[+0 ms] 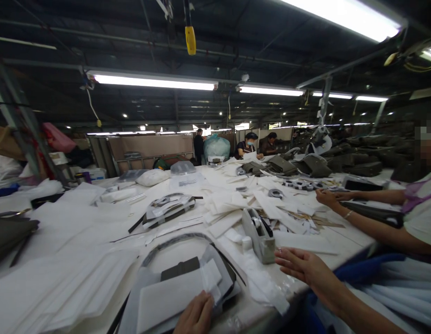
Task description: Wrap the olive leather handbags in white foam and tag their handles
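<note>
Head view, bag (181,268) crosswise, handle (176,238) arching away, left hand (197,311) touching wrapping (166,299), grip unclear, right hand (303,266) spread

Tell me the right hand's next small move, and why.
Probably draw a strip from the tape dispenser: the right hand is open right by its near end, while the left hand is at the edge of the white sheet lying on the wrapped item with a looped handle.
</note>
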The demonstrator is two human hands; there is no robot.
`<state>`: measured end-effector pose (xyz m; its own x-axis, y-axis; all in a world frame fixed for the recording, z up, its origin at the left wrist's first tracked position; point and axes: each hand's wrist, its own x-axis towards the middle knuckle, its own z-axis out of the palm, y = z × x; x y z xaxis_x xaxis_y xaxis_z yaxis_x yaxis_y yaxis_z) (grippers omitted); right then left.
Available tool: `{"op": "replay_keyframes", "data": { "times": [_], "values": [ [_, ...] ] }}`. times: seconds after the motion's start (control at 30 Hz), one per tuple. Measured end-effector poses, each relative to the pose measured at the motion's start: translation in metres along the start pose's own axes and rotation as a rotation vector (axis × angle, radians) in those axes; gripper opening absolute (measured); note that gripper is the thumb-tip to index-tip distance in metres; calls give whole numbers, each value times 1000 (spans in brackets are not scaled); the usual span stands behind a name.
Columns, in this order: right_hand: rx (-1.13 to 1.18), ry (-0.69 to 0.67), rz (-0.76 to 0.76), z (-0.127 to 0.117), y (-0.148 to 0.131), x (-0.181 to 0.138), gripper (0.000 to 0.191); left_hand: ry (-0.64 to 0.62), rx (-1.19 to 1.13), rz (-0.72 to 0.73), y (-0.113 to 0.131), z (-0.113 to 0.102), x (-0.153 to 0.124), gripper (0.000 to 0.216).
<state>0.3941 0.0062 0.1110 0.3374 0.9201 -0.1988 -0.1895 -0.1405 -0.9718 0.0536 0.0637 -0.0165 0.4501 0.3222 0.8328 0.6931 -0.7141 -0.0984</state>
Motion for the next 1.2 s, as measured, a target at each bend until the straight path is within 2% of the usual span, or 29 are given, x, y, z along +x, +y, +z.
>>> {"op": "replay_keyframes", "data": {
  "times": [0.27,0.53,0.7,0.9,1.07,1.13,1.2],
  "values": [
    [27,56,-16,7,5,-14,42,-263,-24,-100,9,-23,3,35],
    [83,179,-51,13,7,-15,33,-246,-31,-79,9,-28,9,29],
    [51,177,-3,9,31,-12,30,-246,-44,-84,11,-29,11,29],
    [-133,218,1,-16,61,11,23,-307,-30,-32,5,-35,15,30],
    [-274,176,14,-37,56,12,18,-353,-75,77,-6,-45,23,34],
    [-425,130,-74,-40,45,3,19,-365,-82,50,-4,-48,26,34],
    [-663,50,-243,-37,28,-8,21,-371,-81,13,0,-51,27,34]
  ]
}}
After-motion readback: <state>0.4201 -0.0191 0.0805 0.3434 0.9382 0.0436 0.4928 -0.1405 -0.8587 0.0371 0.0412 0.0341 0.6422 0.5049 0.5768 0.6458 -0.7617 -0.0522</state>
